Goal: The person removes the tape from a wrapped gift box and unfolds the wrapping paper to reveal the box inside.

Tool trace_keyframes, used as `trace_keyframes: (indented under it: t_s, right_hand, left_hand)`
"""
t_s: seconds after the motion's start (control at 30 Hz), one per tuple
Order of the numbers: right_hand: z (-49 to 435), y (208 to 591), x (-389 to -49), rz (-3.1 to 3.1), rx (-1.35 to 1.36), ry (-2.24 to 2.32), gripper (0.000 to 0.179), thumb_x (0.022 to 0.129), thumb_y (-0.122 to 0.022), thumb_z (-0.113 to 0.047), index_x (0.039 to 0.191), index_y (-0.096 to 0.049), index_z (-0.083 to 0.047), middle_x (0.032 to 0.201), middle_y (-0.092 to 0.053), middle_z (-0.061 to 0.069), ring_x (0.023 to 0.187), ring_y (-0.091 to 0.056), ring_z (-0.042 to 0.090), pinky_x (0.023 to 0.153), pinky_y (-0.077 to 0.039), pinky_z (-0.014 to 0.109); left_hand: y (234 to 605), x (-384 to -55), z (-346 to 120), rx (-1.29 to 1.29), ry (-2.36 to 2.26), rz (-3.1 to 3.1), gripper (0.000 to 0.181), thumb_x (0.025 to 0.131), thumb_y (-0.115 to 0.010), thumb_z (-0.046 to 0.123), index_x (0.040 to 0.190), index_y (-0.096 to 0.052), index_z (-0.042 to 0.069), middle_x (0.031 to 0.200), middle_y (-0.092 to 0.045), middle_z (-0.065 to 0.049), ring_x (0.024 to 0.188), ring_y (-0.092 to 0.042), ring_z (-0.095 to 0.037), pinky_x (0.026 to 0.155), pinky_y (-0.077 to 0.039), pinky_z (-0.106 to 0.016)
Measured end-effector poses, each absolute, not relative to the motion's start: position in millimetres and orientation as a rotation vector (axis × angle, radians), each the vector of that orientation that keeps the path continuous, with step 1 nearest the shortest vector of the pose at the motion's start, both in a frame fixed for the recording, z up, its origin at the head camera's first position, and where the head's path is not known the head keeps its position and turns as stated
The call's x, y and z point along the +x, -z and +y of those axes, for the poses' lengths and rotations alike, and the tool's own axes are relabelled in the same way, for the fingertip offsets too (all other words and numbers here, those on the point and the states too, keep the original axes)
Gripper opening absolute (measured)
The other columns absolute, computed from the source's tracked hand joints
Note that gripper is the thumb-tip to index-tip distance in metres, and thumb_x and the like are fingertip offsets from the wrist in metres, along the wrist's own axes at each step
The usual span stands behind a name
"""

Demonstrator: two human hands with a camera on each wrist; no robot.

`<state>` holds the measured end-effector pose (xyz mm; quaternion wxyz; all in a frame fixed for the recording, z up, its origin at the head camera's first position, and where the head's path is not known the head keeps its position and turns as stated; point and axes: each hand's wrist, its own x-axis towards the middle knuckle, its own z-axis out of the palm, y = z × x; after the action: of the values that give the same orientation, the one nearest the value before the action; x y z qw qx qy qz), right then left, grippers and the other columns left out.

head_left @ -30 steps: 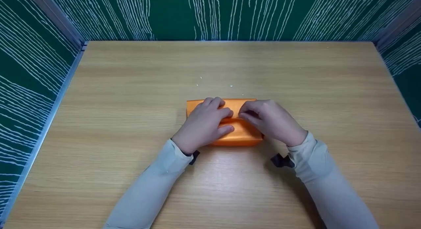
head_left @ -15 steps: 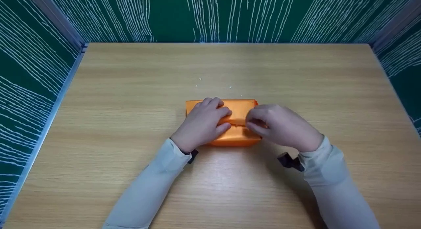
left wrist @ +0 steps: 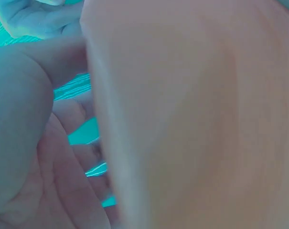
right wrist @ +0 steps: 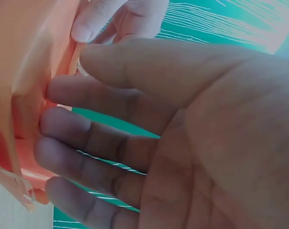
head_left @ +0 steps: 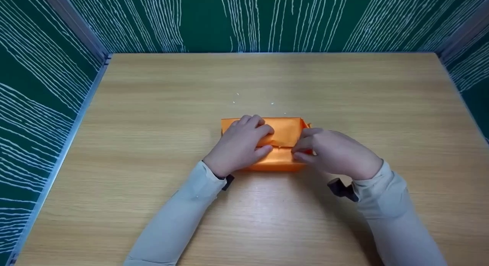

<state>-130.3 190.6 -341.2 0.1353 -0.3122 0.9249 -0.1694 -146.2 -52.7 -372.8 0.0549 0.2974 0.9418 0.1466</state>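
Note:
An orange paper package (head_left: 284, 132), folded into a boxy shape with a seam along its top, lies on the table. My left hand (head_left: 240, 145) rests over its left part, fingers spread on the upper flap and thumb by the seam. At the right end, my right hand (head_left: 336, 153) pinches the flap's edge between thumb and forefinger. In the right wrist view, its other fingertips (right wrist: 63, 119) touch the orange paper (right wrist: 29, 57). Loose paper sticks out at that end; what lies inside is hidden. The paper (left wrist: 192, 119) fills much of the left wrist view, beside my left hand.
The wooden table (head_left: 153, 94) spreads around the package. Several tiny white scraps (head_left: 272, 103) lie just behind it. Green walls (head_left: 214, 21) with white streaks stand at the back and sides.
My right hand has moved right and slightly nearer along the seam, uncovering more of the flap and the package's right end. My left hand stays in about the same place on the paper.

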Motion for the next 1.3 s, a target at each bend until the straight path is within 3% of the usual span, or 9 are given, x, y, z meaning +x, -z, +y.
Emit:
trace_keyframes:
  t_s: [0.23,0.4,0.67,0.93,1.13,1.3]
  right_hand:
    - [190,341,-128,2.686,-0.88,0.489,0.018,0.093,-0.079,-0.022,0.109,-0.081,-0.013,0.099,-0.068,0.002,0.083,-0.061,0.018,0.084,-0.058,0.038]
    - [190,341,-126,2.685,-0.885,0.491,0.016,0.093,-0.079,-0.022,0.106,-0.081,-0.013,0.096,-0.066,0.001,0.081,-0.06,0.018,0.083,-0.057,0.037]
    - [190,342,-123,2.745,-0.98,0.47,0.015,0.092,-0.08,-0.019,0.105,-0.081,-0.01,0.101,-0.064,0.005,0.089,-0.059,0.021,0.085,-0.057,0.038]
    - [183,341,-122,2.783,-1.09,0.472,0.016,0.092,-0.079,-0.015,0.107,-0.079,-0.009,0.095,-0.065,0.003,0.078,-0.059,0.017,0.075,-0.056,0.032]
    - [181,338,-121,2.723,-1.063,0.561,0.018,0.094,-0.078,-0.017,0.111,-0.079,-0.01,0.097,-0.073,0.002,0.078,-0.064,0.014,0.076,-0.059,0.032]
    - [182,340,-123,2.724,-0.995,0.498,0.03,0.093,-0.078,-0.016,0.121,-0.074,-0.006,0.113,-0.071,0.009,0.093,-0.067,0.023,0.09,-0.059,0.04]
  left_hand:
    - [373,-146,-53,0.933,-0.457,2.865,0.04,0.102,-0.06,0.039,0.135,-0.065,0.017,0.137,-0.055,-0.006,0.128,-0.048,-0.027,0.111,-0.04,-0.043]
    - [370,-145,-53,0.97,-0.454,2.88,0.032,0.101,-0.063,0.033,0.127,-0.069,0.015,0.125,-0.059,-0.003,0.119,-0.052,-0.025,0.107,-0.043,-0.04]
    - [366,-146,-49,1.127,-0.459,3.012,0.011,0.101,-0.064,0.021,0.101,-0.072,0.014,0.097,-0.064,-0.001,0.092,-0.058,-0.021,0.085,-0.051,-0.034]
    - [363,-149,-46,1.147,-0.495,3.135,0.011,0.1,-0.063,0.017,0.095,-0.072,0.012,0.089,-0.066,-0.001,0.081,-0.058,-0.02,0.073,-0.051,-0.031]
    - [358,-153,-45,1.093,-0.538,3.151,0.013,0.102,-0.063,0.02,0.101,-0.073,0.012,0.092,-0.067,-0.001,0.084,-0.059,-0.02,0.077,-0.052,-0.03]
    - [354,-154,-46,1.095,-0.54,3.089,0.012,0.103,-0.065,0.023,0.105,-0.072,0.014,0.101,-0.066,-0.001,0.092,-0.058,-0.019,0.085,-0.052,-0.028]
